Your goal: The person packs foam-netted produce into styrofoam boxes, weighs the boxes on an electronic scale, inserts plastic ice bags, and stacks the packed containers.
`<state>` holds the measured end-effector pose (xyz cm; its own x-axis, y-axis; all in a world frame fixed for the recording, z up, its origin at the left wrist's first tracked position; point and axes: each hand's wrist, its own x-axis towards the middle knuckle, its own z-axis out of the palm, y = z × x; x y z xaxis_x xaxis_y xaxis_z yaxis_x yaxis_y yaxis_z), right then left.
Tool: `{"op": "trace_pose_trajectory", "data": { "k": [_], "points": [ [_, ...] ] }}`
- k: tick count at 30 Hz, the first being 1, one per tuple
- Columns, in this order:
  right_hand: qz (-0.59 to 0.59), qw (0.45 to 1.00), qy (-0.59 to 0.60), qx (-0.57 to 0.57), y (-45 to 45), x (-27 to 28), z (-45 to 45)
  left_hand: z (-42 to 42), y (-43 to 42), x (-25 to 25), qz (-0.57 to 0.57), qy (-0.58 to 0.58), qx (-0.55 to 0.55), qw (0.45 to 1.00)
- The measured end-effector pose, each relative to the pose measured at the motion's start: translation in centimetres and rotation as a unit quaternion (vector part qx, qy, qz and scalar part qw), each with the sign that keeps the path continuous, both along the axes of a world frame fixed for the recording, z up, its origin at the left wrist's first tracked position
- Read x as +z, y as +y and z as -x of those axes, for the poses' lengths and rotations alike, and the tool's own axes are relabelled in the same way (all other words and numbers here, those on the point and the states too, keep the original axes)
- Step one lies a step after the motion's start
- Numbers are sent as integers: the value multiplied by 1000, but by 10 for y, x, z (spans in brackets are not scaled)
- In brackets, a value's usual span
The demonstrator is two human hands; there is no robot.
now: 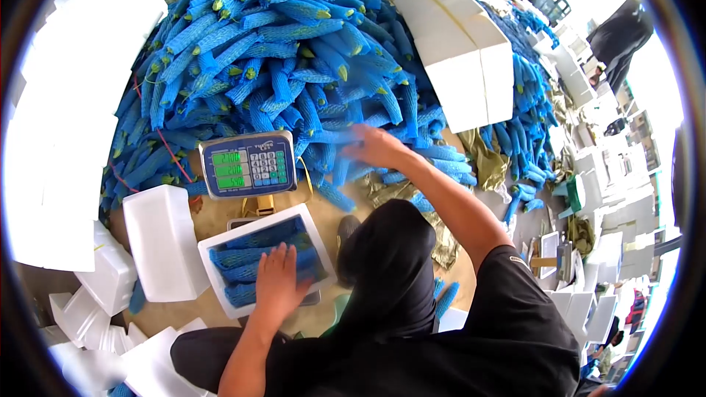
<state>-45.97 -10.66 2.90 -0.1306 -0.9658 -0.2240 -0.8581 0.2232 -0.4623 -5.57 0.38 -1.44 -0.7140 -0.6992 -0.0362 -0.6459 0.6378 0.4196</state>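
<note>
My left hand (279,283) lies with spread fingers on blue-netted vegetables (240,259) inside a white foam box (213,290). The box rests on a scale whose display (248,165) stands just beyond it, with lit green digits. My right hand (373,148) is at the near edge of a large pile of green vegetables in blue nets (294,59). Motion blurs its fingertips and the netted pieces beside them, so its grip is unclear.
An empty white foam box (166,242) stands left of the filled one. Stacked white boxes (471,66) border the pile at the right. More foam boxes (81,316) lie at the lower left. A person in dark clothing (621,33) is at the far upper right.
</note>
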Motion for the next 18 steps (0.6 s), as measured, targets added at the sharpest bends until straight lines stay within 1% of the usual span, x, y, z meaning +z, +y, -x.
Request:
{"op": "trace_pose_trajectory", "data": {
  "k": [1,4,6,7,10,12,13,14,16,17,18],
  "points": [
    [28,999,31,-25,-12,-12,16,3,2,5,-8,3,-7,1000],
    [60,987,123,-85,-66,-14,41,3,2,9,-25,12,-20,999],
    [121,968,188,-115,-107,-18,57,4,-1,13,-30,12,-20,999],
    [146,957,215,-129,-127,-8,60,3,-3,10,-40,12,-17,999],
    [217,919,291,-152,-183,-5,87,6,-10,17,-30,18,-9,999],
    [288,883,352,-116,-213,-6,97,5,-14,14,-43,16,-5,999],
    [308,877,362,-66,-224,-2,94,4,-15,12,-53,15,-2,998],
    [298,898,324,-23,-236,4,84,4,-17,12,-61,13,-1,998],
    [314,889,327,68,-271,-9,77,5,-22,11,-81,8,3,997],
    [333,873,346,84,-290,-15,78,3,-23,8,-88,6,6,996],
    [273,900,336,49,-312,-17,82,2,-24,6,-95,4,10,995]
  ]
}}
